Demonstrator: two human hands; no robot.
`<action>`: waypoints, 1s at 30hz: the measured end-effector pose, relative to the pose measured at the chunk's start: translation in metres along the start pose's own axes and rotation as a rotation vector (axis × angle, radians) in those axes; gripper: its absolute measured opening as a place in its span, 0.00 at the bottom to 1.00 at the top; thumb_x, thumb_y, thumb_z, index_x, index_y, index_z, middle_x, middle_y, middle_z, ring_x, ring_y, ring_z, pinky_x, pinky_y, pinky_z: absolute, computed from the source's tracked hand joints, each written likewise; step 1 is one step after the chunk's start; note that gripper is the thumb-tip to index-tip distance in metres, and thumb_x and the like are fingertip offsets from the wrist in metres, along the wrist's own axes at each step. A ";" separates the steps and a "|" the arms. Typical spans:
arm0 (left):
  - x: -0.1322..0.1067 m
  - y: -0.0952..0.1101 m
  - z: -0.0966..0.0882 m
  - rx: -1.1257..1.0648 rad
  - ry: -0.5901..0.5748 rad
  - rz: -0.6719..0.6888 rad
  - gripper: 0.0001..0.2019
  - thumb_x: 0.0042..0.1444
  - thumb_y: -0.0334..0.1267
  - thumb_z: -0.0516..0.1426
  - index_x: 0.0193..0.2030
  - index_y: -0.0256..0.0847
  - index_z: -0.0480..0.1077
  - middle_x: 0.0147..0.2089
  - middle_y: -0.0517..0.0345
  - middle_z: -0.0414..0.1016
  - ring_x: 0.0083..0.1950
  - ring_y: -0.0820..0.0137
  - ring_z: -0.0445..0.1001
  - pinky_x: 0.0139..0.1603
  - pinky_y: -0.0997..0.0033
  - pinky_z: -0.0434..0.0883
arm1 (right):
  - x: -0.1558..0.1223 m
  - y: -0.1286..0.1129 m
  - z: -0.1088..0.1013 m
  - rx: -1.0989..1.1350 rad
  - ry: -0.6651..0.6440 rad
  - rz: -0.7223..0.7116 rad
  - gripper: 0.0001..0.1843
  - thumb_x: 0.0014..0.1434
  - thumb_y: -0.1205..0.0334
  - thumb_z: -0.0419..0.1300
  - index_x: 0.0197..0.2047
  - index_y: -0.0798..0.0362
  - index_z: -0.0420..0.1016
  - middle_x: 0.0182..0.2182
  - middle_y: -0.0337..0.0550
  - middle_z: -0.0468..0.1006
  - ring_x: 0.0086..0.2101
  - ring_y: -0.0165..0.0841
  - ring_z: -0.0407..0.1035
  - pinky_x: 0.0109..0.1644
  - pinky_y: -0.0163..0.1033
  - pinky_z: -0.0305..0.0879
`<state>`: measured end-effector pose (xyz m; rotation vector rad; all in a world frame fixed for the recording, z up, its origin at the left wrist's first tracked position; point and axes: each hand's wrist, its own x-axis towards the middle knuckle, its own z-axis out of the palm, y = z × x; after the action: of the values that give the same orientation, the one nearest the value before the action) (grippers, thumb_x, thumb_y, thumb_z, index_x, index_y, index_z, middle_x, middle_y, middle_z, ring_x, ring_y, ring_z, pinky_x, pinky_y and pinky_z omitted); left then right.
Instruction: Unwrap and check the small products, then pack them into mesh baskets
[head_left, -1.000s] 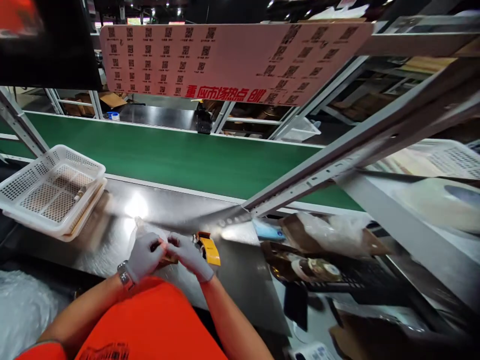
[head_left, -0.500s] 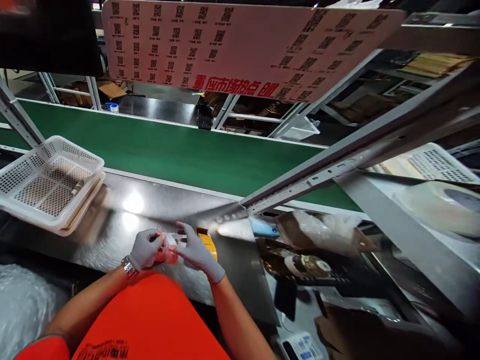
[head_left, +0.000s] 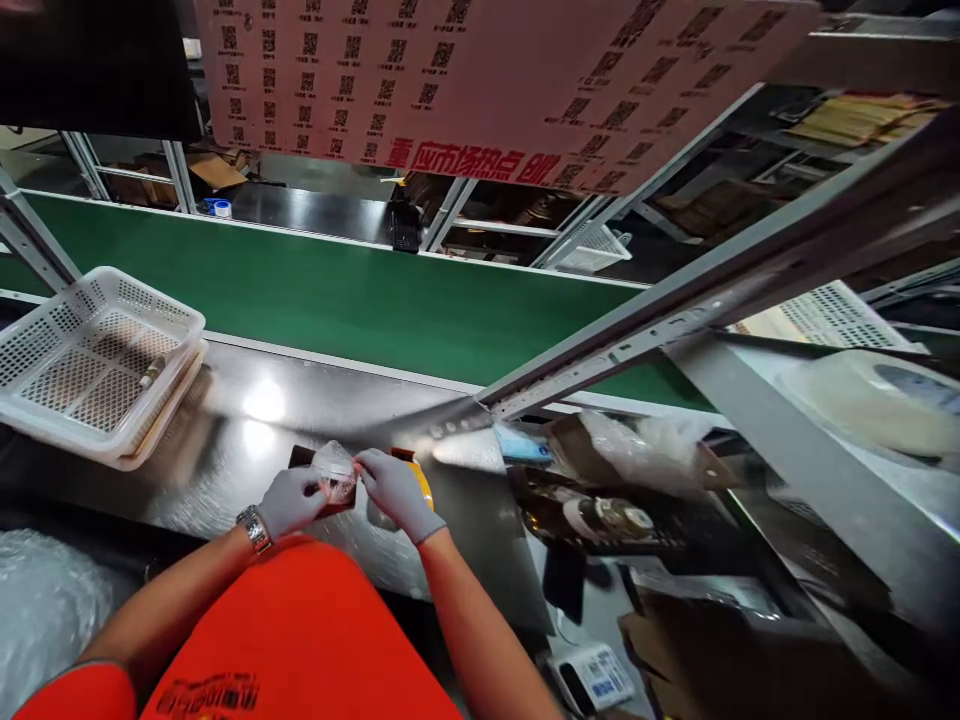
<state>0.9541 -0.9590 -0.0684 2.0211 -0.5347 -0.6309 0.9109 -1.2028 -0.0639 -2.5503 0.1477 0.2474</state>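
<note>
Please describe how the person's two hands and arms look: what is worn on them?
Both hands wear thin, light grey gloves that end at the wrists: left hand, right hand. A silver metal wristwatch sits on the left wrist. The forearms are bare. Orange short sleeves match an orange shirt with dark print on it.

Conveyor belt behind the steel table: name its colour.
Green; the belt shows best in the head view.
</note>
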 end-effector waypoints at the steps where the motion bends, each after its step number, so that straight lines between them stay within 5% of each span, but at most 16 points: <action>1: -0.003 -0.006 0.000 0.044 -0.042 -0.011 0.12 0.64 0.42 0.60 0.33 0.41 0.83 0.35 0.56 0.86 0.38 0.65 0.79 0.40 0.68 0.65 | 0.001 -0.004 0.003 -0.035 -0.024 -0.005 0.18 0.77 0.64 0.58 0.53 0.52 0.92 0.53 0.53 0.93 0.51 0.43 0.85 0.55 0.43 0.72; 6: -0.010 -0.025 -0.007 0.213 -0.023 -0.088 0.11 0.65 0.37 0.62 0.34 0.43 0.85 0.37 0.54 0.89 0.39 0.62 0.82 0.40 0.68 0.63 | 0.010 -0.031 0.022 -0.279 -0.238 -0.036 0.18 0.76 0.70 0.58 0.54 0.54 0.91 0.53 0.57 0.92 0.52 0.47 0.86 0.50 0.43 0.70; 13: -0.003 -0.028 -0.008 0.561 -0.109 -0.145 0.12 0.71 0.38 0.62 0.42 0.44 0.90 0.47 0.41 0.92 0.48 0.51 0.89 0.48 0.60 0.76 | 0.017 -0.053 0.035 -0.393 -0.335 -0.111 0.19 0.74 0.71 0.59 0.54 0.56 0.92 0.55 0.61 0.90 0.48 0.48 0.87 0.45 0.44 0.69; 19: 0.005 -0.025 0.002 0.573 -0.101 -0.166 0.10 0.64 0.34 0.67 0.31 0.43 0.86 0.40 0.35 0.90 0.44 0.40 0.91 0.44 0.50 0.81 | 0.011 -0.045 0.081 -0.378 -0.311 -0.198 0.21 0.76 0.68 0.57 0.60 0.52 0.91 0.59 0.60 0.88 0.50 0.47 0.87 0.44 0.44 0.69; 22: 0.012 -0.020 -0.007 0.592 -0.149 -0.191 0.08 0.64 0.37 0.69 0.32 0.42 0.88 0.42 0.32 0.91 0.47 0.37 0.92 0.45 0.48 0.83 | 0.017 -0.033 0.103 -0.300 -0.346 -0.241 0.22 0.76 0.66 0.57 0.61 0.48 0.91 0.60 0.58 0.88 0.51 0.47 0.86 0.47 0.45 0.70; 24: 0.017 -0.013 -0.033 0.614 -0.217 -0.206 0.12 0.69 0.44 0.67 0.41 0.42 0.92 0.47 0.31 0.92 0.52 0.37 0.92 0.49 0.47 0.85 | 0.024 -0.029 0.109 -0.249 -0.405 -0.227 0.21 0.77 0.64 0.57 0.57 0.48 0.93 0.56 0.57 0.89 0.52 0.48 0.86 0.50 0.45 0.71; 26: 0.024 -0.003 -0.080 0.637 -0.219 -0.221 0.17 0.74 0.49 0.63 0.51 0.42 0.92 0.53 0.34 0.92 0.58 0.42 0.91 0.55 0.50 0.85 | 0.032 -0.031 0.108 -0.216 -0.476 -0.209 0.21 0.77 0.61 0.56 0.54 0.49 0.93 0.56 0.56 0.89 0.55 0.48 0.85 0.54 0.46 0.71; 30: 0.040 0.012 -0.215 0.724 0.252 -0.263 0.14 0.78 0.39 0.60 0.57 0.39 0.88 0.58 0.43 0.91 0.57 0.60 0.87 0.58 0.65 0.79 | 0.042 -0.045 0.101 -0.198 -0.583 -0.183 0.23 0.78 0.54 0.54 0.53 0.50 0.93 0.61 0.59 0.87 0.57 0.51 0.84 0.60 0.50 0.72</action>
<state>1.1175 -0.8498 0.0281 2.8398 -0.3739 -0.3419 0.9444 -1.1116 -0.1318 -2.5440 -0.3452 0.9522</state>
